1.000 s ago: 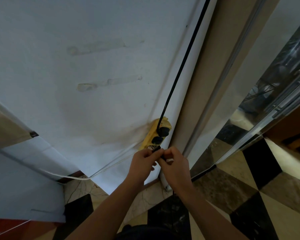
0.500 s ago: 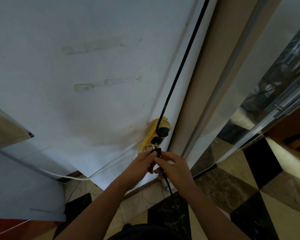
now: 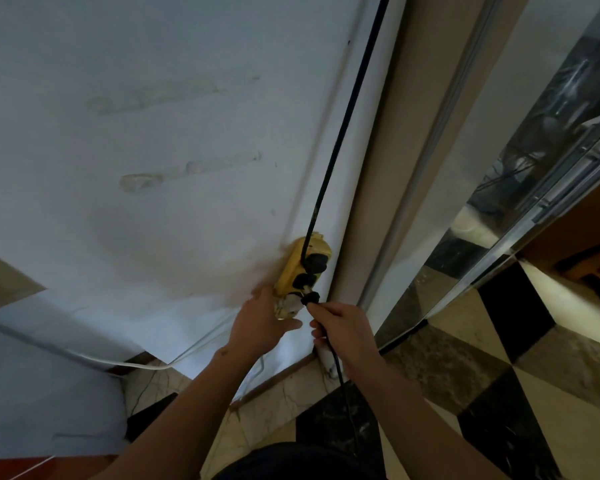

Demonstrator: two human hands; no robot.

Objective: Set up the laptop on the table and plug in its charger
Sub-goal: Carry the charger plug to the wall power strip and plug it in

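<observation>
The two hands have come apart: the left hand [image 3: 260, 323], fingers straight, steadies the yellow power strip [image 3: 300, 271] at twelve o'clock, so the right hand [image 3: 343, 329], pinching the charger plug [image 3: 310, 298], can push it in.

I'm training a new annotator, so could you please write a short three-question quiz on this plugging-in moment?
1. True or false: the yellow power strip already has two black plugs seated in it.
2. Which hand holds the charger plug? A) left hand B) right hand C) neither
3. Fill in: the left hand rests with straight fingers against the ____ end of the strip.

Key
1. True; a black cable runs up the wall from the upper one.
2. B; the right hand pinches it at the strip's lowest socket.
3. Lower.
</observation>
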